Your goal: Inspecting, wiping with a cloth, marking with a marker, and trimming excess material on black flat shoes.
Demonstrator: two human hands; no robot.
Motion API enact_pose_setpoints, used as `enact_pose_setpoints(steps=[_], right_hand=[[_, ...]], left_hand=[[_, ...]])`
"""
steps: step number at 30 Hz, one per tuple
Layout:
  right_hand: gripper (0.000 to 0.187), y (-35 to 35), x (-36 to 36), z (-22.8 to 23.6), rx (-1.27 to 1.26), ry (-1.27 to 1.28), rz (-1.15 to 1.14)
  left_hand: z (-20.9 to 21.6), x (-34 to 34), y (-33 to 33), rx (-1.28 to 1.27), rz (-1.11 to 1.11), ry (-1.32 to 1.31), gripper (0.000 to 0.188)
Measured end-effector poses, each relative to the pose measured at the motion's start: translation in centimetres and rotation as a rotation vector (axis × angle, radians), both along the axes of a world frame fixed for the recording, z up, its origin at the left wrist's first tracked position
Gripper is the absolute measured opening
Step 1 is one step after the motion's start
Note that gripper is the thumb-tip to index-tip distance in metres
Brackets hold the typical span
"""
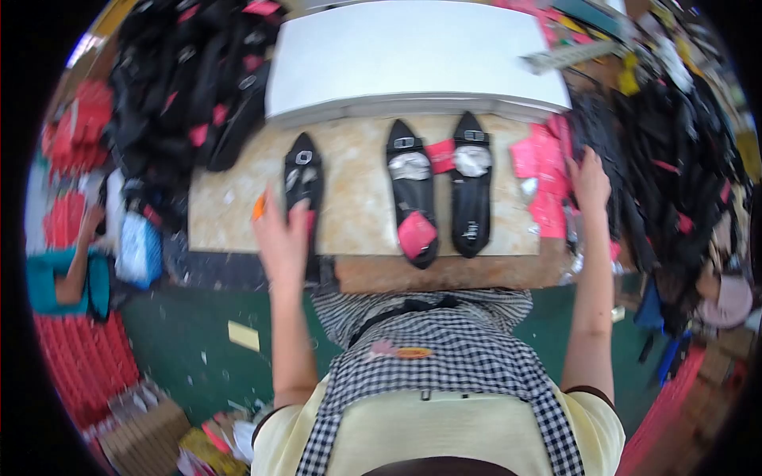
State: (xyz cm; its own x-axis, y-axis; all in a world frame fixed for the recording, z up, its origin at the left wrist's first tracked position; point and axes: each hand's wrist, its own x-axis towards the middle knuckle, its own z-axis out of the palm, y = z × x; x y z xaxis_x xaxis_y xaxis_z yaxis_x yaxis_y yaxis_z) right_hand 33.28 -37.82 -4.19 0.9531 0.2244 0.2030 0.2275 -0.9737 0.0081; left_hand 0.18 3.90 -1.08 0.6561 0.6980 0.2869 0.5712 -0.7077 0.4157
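Three black pointed flat shoes with silver buckles lie on the worn board before me. At its left is a single shoe, with my left hand beside and partly over its heel half, fingers apart. Something orange sits at one fingertip of that hand. In the middle, a shoe has pale stuffing in its toe and a pink piece on its heel. Just right of it stands another stuffed shoe. My right hand reaches, fingers stretched, beside the pink sheets and the dark heap.
Behind the board stands a white box-like surface. Black shoes pile up at left and right. Red crates and a person's arm show at far left. A blue-white package stands near them.
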Motion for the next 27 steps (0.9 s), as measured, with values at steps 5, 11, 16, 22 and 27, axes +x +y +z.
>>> enact_pose_setpoints(steps=[5,11,16,22,27], right_hand=[[0.055,-2.8,2.8,-1.2,0.126,0.111,0.156],[0.043,-5.9,-0.7,6.1,0.664,0.539,0.005],[0.046,-3.6,-8.7,11.1,1.610,0.661,-0.020],[0.028,-8.3,-9.3,4.1,0.972,0.147,-0.184],[0.026,-6.3,-8.7,4.1,0.691,-0.004,-0.044]], left_hand=[[1.6,4.9,-8.3,-0.493,-0.210,0.177,0.061],[-3.5,5.7,-7.9,-1.009,-0.382,-0.181,0.068],[-1.6,5.1,-8.6,-2.447,-0.290,-0.554,0.066],[0.4,5.2,-8.5,-2.045,-0.400,-0.445,0.079],[0.3,5.8,-9.7,-1.880,-0.340,-0.511,0.082]])
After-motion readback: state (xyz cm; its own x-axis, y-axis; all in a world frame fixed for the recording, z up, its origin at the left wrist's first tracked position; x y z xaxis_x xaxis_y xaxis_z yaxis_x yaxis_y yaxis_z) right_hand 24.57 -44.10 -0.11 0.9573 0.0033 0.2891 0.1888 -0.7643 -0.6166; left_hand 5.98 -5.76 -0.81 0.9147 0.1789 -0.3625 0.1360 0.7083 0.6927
